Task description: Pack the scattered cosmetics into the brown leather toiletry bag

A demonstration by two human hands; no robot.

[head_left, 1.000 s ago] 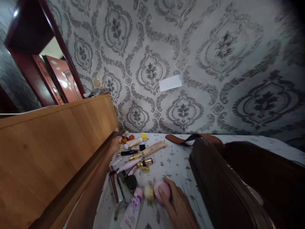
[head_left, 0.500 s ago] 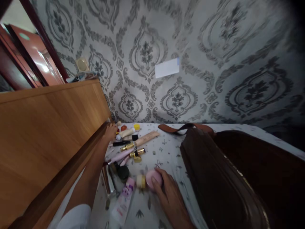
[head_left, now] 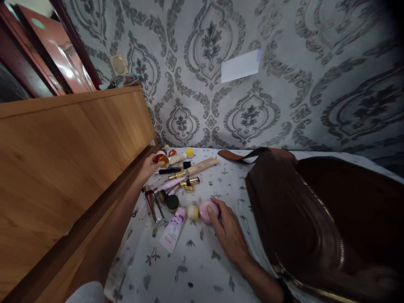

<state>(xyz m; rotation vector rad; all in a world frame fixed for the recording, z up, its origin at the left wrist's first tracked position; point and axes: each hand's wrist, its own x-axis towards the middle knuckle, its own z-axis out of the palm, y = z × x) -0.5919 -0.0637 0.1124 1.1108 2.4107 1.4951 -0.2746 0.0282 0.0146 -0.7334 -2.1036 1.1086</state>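
- I have the pink round container (head_left: 204,211) on the white printed cloth (head_left: 202,273), right of the cluster of cosmetics.
- My right hand (head_left: 230,233) grasps it from the right, thumb over its top and fingers around the far side; the forearm slants in from the lower right.
- My left hand (head_left: 147,169) reaches forward along the wooden panel (head_left: 78,147), arm extended, fingers gripping a red-and-amber round item (head_left: 162,160) at the far end of the cluster. I cannot tell whether that item is lifted off the cloth.
- Just left of the pink container sits a small cream-and-gold jar (head_left: 193,212), then a pink-and-white tube (head_left: 173,229) lying slanted and a dark green jar (head_left: 172,203). What these hold is hidden from me.
- Further left lies a metallic bottle (head_left: 154,206); further off, a beige tube (head_left: 202,166) and a yellow-topped jar (head_left: 189,152).
- On my right, a brown bag (head_left: 284,210) gapes open; its inside is too dark for me to make out, and the frame edge cuts it off.
- Small pieces beside my left fingertips overlap, so I cannot separate them.
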